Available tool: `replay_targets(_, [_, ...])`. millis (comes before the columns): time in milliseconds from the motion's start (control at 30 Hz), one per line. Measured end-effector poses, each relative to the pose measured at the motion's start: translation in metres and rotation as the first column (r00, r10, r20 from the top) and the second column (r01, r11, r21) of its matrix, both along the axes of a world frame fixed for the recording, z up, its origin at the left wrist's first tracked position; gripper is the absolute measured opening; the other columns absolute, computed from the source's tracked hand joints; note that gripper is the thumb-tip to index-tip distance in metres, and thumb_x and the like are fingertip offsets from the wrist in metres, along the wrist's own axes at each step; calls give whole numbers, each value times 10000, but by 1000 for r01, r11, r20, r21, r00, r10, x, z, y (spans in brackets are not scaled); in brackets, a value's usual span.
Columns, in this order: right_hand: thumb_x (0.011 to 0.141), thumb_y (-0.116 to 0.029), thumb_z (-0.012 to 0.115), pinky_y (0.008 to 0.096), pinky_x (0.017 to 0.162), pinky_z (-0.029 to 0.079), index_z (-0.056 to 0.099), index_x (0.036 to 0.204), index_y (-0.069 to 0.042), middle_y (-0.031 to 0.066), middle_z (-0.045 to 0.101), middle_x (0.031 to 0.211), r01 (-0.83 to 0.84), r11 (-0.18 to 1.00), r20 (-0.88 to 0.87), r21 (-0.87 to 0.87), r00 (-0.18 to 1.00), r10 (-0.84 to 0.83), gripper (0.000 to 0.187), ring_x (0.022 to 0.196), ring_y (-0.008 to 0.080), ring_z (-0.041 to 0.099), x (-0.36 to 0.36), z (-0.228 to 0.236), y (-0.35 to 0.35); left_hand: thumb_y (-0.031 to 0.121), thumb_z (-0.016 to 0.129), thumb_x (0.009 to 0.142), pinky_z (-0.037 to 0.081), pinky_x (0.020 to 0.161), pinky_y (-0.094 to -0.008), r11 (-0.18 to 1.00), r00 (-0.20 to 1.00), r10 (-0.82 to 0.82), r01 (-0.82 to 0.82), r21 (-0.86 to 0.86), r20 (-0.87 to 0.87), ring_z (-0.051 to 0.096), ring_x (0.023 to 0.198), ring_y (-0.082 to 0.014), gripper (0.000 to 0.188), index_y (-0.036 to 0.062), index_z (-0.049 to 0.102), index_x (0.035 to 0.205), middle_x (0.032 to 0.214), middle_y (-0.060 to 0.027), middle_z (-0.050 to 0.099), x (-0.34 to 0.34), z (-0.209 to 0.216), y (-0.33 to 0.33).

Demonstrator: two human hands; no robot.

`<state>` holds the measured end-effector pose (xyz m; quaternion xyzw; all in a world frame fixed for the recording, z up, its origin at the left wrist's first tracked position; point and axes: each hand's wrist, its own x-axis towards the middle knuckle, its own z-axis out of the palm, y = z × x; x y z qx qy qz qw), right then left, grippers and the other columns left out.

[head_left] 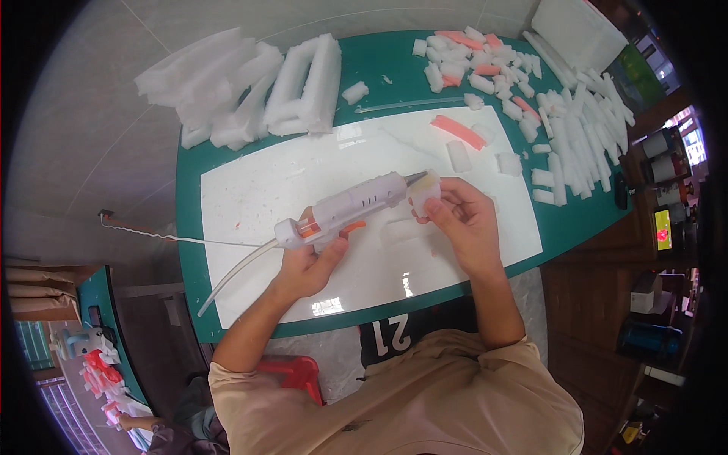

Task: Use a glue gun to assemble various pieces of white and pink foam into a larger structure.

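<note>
My left hand (pixel 307 269) is wrapped round the handle of a white hot glue gun (pixel 364 199) with an orange trigger. A long translucent glue stick (pixel 235 277) sticks out of its back end. The nozzle points right and meets a small white foam piece (pixel 426 203); whether it touches, I cannot tell. My right hand (pixel 472 227) pinches that piece between thumb and fingers. Both are held above a glossy white board (pixel 258 193). Beyond my right hand lie a coral foam strip (pixel 459 131) and a short white foam block (pixel 459 156).
Large white foam frames (pixel 318 83) stand at the back left of the green table (pixel 379 68). Foam chunks (pixel 455 57) and long white foam sticks (pixel 584 144) cover the right. A power cord (pixel 178 239) runs left. Another person's arm (pixel 140 422) reaches to a second table, lower left.
</note>
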<state>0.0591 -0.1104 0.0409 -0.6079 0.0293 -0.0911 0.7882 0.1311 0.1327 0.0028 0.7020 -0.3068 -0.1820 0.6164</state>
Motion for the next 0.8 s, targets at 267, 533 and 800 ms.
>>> replay_targets(267, [898, -17, 629, 251, 809, 514, 574, 1107, 71, 98, 657, 991, 44, 999, 25, 17, 999, -44, 233, 895, 116, 617, 2, 1, 14, 452, 549, 948, 394, 603, -241, 996, 991, 19, -30, -79, -136, 499, 680, -102, 514, 2, 496, 1189, 789, -40, 555, -2, 15, -9])
replay_targets(533, [887, -4, 643, 242, 811, 514, 571, 1101, 66, 107, 654, 1016, 98, 995, 39, 17, 994, -98, 236, 916, 122, 624, 2, -1, 20, 370, 487, 985, 334, 491, -205, 988, 943, -121, 85, -127, -309, 465, 579, -67, 353, 26, 488, 1063, 684, -23, 544, 6, 15, -2])
replay_targets(800, [844, 86, 632, 239, 825, 537, 595, 1091, 75, 127, 642, 1063, 234, 957, 157, -173, 966, -208, 251, 992, 154, 637, -2, -7, 19, 416, 466, 977, 278, 394, -205, 947, 873, -296, 213, -242, -388, 472, 515, -89, 406, 35, 446, 1116, 659, -40, 535, 15, 17, 1])
